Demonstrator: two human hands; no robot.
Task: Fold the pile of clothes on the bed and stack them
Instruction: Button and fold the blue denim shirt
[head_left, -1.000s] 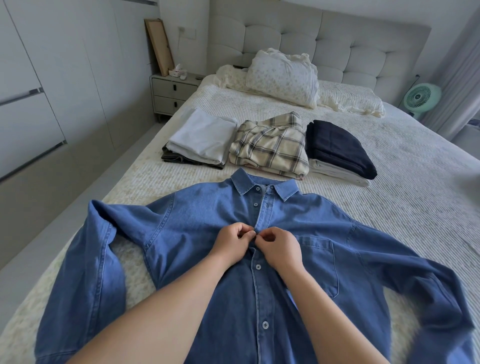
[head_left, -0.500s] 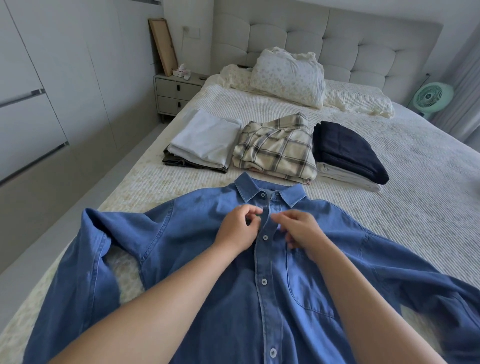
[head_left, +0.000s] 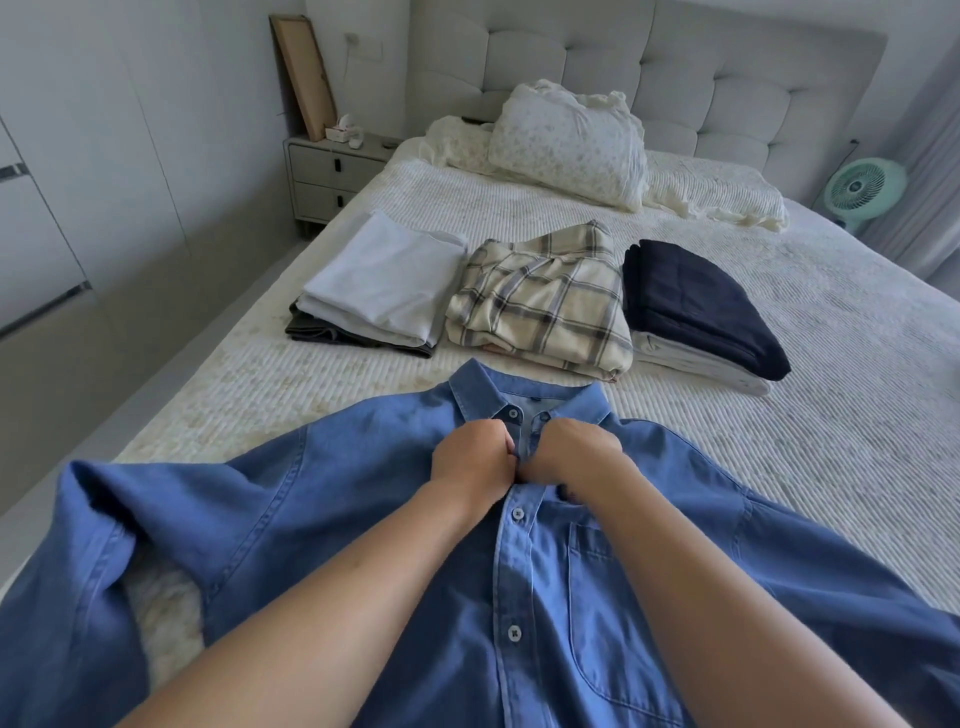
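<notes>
- I see a blue denim shirt (head_left: 363, 519) lying face up on the bed (head_left: 831, 415), collar away from me, sleeves spread.
- My left hand (head_left: 470, 460) and right hand (head_left: 576, 452) meet knuckle to knuckle just below the collar, fingers curled, pinching the button placket.
- Beyond the collar sit three folded stacks: white pile (head_left: 384, 280), plaid shirt (head_left: 540, 306), navy garment (head_left: 696, 306).
- Pillows (head_left: 566, 140) rest against the headboard.

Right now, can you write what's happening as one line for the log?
step: buttoning | item: blue denim shirt | left hand, right hand: pinching placket below collar | folded stacks: three behind
</notes>
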